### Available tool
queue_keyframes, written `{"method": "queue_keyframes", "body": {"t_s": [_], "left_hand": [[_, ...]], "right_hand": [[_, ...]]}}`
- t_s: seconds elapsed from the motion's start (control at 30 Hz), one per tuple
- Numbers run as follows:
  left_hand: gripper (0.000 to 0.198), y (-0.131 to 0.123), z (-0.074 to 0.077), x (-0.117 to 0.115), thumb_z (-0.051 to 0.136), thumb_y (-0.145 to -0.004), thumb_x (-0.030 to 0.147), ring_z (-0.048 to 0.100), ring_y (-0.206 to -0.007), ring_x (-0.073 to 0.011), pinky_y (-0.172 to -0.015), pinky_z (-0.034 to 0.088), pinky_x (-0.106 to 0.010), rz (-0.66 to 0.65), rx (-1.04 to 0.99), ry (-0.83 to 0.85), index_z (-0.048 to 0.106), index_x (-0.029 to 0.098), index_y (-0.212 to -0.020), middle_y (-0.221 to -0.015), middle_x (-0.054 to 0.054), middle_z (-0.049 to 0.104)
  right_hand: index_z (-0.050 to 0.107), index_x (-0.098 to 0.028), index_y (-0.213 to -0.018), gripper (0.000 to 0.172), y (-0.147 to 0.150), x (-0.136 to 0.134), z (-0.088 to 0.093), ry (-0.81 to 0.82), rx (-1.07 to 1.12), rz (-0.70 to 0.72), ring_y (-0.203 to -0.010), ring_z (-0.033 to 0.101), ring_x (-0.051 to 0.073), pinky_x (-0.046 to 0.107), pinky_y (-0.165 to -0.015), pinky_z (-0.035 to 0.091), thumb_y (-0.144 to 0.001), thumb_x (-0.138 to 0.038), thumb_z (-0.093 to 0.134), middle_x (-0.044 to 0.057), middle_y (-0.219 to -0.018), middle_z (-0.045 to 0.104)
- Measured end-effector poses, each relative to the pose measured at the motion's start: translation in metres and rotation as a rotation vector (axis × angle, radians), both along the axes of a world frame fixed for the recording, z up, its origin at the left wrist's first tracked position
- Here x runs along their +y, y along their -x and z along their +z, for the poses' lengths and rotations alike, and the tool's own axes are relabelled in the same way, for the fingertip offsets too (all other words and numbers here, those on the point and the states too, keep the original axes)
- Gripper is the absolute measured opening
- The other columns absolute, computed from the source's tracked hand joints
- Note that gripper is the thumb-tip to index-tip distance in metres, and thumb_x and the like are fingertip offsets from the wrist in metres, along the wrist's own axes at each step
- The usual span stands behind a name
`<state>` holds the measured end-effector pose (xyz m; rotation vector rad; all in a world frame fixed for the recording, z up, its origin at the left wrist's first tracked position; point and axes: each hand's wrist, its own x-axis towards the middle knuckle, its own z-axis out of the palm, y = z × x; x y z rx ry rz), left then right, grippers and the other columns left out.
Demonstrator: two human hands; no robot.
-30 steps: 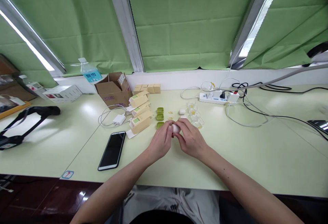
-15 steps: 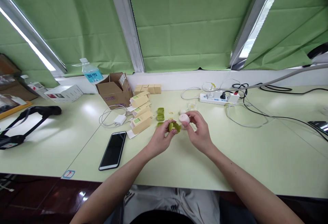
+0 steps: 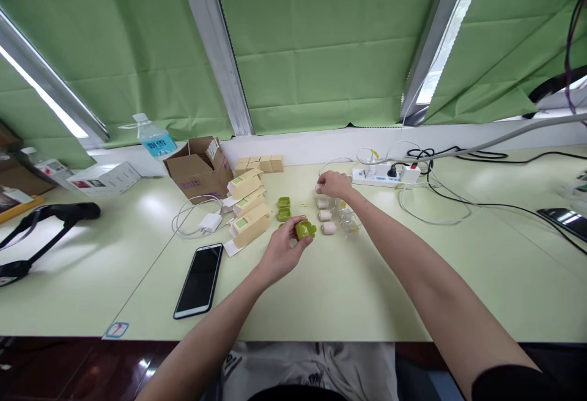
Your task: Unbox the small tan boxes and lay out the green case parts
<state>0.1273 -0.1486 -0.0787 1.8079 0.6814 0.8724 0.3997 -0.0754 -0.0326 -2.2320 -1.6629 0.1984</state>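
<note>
My left hand [image 3: 283, 246] grips a small olive-green cup-like piece [image 3: 303, 229] with a rounded lobe on its right side. Two similar green pieces, one a green cup [image 3: 284, 213], stand just beyond, and another is partly hidden by my left hand. Farther back, my right hand [image 3: 334, 185] has its fingertips closed on a pale pink rounded piece [image 3: 318, 188], mostly covered by the fingers. Nearer me, several pale pink cylinders [image 3: 329, 228] form a row. Beside them, clear plastic pieces [image 3: 349, 224] lie partly behind my right forearm. A tiny yellow ring [image 3: 302, 205] rests between the rows.
Left of the green pieces lie opened cream boxes [image 3: 250, 225], a phone [image 3: 199, 280] and a white charger [image 3: 210, 222]. Behind are a brown carton [image 3: 199, 169], small closed boxes [image 3: 259, 164] and a bottle [image 3: 155, 137]. A power strip [image 3: 378, 175] with cables sits back right.
My right hand has moved away from the green piece to the far end of the pink row. The green piece has tilted in my left hand. The camera view has shifted slightly.
</note>
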Motion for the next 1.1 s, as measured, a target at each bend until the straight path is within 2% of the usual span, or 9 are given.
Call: {"method": "queue_keyframes", "body": {"t_s": [0.1,0.33,0.7,0.83,0.97,1.03,1.1], "left_hand": [[0.043,0.0,0.002,0.0,0.081,-0.09,0.034,0.071,-0.106,-0.0226,-0.101,0.053,-0.037,0.002,-0.012,0.009,0.068,0.023,-0.129,-0.119,-0.008,0.076],[0.041,-0.002,0.0,0.0,0.079,-0.092,0.034,0.07,-0.108,-0.0225,-0.102,0.052,-0.036,0.0,-0.001,-0.005,0.068,0.024,-0.13,-0.122,-0.008,0.075],[0.043,-0.003,-0.005,0.003,0.078,-0.093,0.036,0.069,-0.109,-0.0225,-0.102,0.053,-0.037,-0.005,-0.009,0.018,0.066,0.023,-0.132,-0.125,-0.01,0.073],[0.045,-0.004,-0.007,0.005,0.08,-0.091,0.038,0.068,-0.111,-0.0214,-0.102,0.053,-0.036,-0.056,-0.093,0.114,0.066,0.022,-0.131,-0.124,-0.01,0.072],[0.051,-0.005,-0.006,0.007,0.086,-0.086,0.037,0.068,-0.11,-0.0212,-0.096,0.055,-0.034,-0.129,-0.183,0.229,0.066,0.021,-0.13,-0.12,-0.01,0.072],[0.052,-0.005,-0.005,0.008,0.088,-0.084,0.037,0.068,-0.108,-0.0214,-0.092,0.057,-0.034,-0.164,-0.213,0.262,0.067,0.02,-0.128,-0.117,-0.01,0.072],[0.053,-0.005,-0.002,0.007,0.091,-0.081,0.035,0.068,-0.108,-0.0216,-0.092,0.057,-0.034,-0.191,-0.245,0.277,0.068,0.02,-0.126,-0.117,-0.01,0.073]], "right_hand": [[0.081,-0.023,-0.101,0.019,0.005,0.006,-0.008,0.061,-0.075,-0.015,-0.11,0.071,0.026,0.042,-0.109,0.036,-0.082,-0.025,0.078,0.008,-0.11,0.081],[0.081,-0.024,-0.11,0.027,0.003,0.005,-0.014,0.122,-0.167,-0.023,-0.113,0.068,0.027,0.042,-0.104,0.033,-0.086,-0.028,0.07,0.012,-0.114,0.08],[0.079,-0.025,-0.122,0.039,-0.002,0.007,-0.019,0.062,-0.209,-0.003,-0.121,0.063,0.029,0.042,-0.108,0.03,-0.084,-0.033,0.074,0.012,-0.118,0.079],[0.077,-0.025,-0.125,0.041,-0.002,-0.004,-0.011,-0.05,-0.195,0.011,-0.124,0.061,0.031,0.044,-0.11,0.03,-0.085,-0.03,0.073,0.01,-0.121,0.079],[0.073,-0.022,-0.127,0.034,0.01,-0.036,-0.002,-0.236,-0.194,0.061,-0.13,0.056,0.03,0.045,-0.112,0.03,-0.094,-0.025,0.065,0.011,-0.13,0.076],[0.074,-0.024,-0.12,0.025,0.023,-0.062,-0.001,-0.354,-0.188,0.135,-0.13,0.055,0.028,0.045,-0.112,0.031,-0.099,-0.026,0.061,0.008,-0.128,0.076],[0.075,-0.023,-0.102,0.013,0.038,-0.092,-0.003,-0.618,-0.123,0.334,-0.119,0.059,0.029,0.046,-0.104,0.035,-0.099,-0.024,0.063,0.008,-0.111,0.077]]}}
